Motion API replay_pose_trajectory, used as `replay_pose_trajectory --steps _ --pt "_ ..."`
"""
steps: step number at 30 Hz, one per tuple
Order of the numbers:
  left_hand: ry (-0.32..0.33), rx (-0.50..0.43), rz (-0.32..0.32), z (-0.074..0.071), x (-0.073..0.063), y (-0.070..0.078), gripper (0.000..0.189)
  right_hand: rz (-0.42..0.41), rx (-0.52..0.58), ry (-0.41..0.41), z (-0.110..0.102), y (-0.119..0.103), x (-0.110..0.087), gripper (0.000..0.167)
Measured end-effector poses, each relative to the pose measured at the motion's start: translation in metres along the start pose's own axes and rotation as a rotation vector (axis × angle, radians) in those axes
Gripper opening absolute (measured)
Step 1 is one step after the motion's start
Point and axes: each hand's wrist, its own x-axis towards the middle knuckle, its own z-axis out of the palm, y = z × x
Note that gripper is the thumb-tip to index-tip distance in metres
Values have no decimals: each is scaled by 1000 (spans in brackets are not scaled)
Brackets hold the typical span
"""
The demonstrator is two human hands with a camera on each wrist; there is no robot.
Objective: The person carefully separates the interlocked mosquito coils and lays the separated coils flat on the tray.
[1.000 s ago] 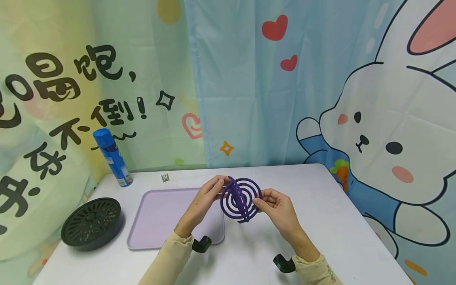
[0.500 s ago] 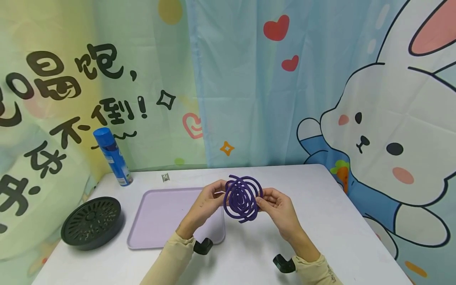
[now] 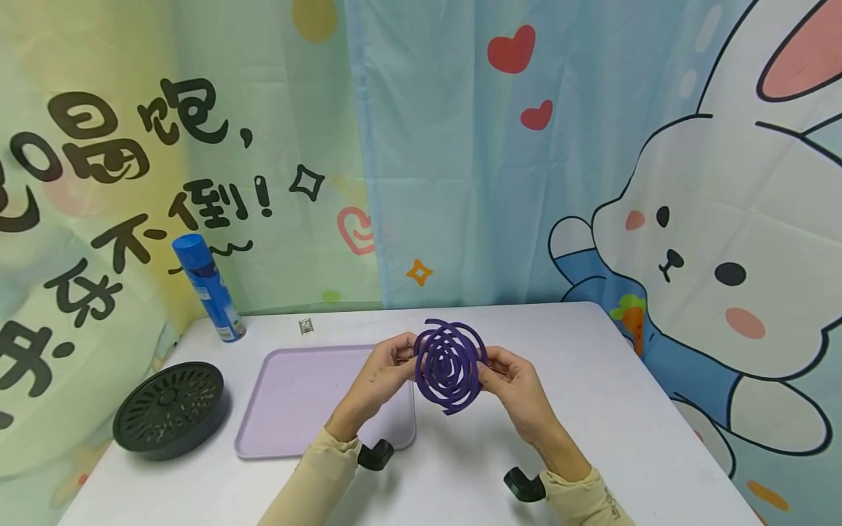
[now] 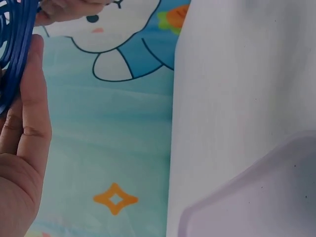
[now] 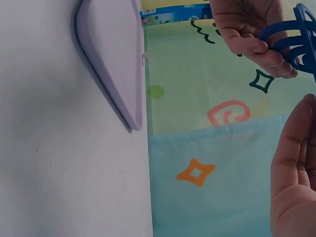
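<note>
To the far left of the left hand (image 3: 378,380) I can see one round black slotted dish (image 3: 169,403) and one blue aerosol can (image 3: 209,288), then one lilac tray (image 3: 296,402) lying nearer, partly below it. That hand pinches the left edge of one purple spiral ornament (image 3: 449,367), raised between both hands, its thin nested rings crossing one another in rounds; at its right edge, the right hand (image 3: 513,383) grips it too.

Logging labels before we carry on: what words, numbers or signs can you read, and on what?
"不倒!": on the green curtain; its other lettering I can't read surely.
Blue can: label too small to read.
Right sleeve: marks too small to read.
</note>
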Motion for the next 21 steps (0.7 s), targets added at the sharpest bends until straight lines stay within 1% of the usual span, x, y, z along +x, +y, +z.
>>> replay_pose_trajectory --steps 5,9,12,15,21 --pt "-28 -21 3 1 -2 1 6 24 11 -11 1 -1 1 27" --pt "-44 -35 -1 0 -2 2 12 48 -1 37 2 0 2 26" --pt "-52 -37 5 -1 -3 2 14 58 -5 72 3 1 2 22" --pt "-37 -28 8 0 -2 2 12 57 1 91 3 1 2 19" --pt "41 12 0 2 -3 4 12 58 -5 125 3 -1 3 20"
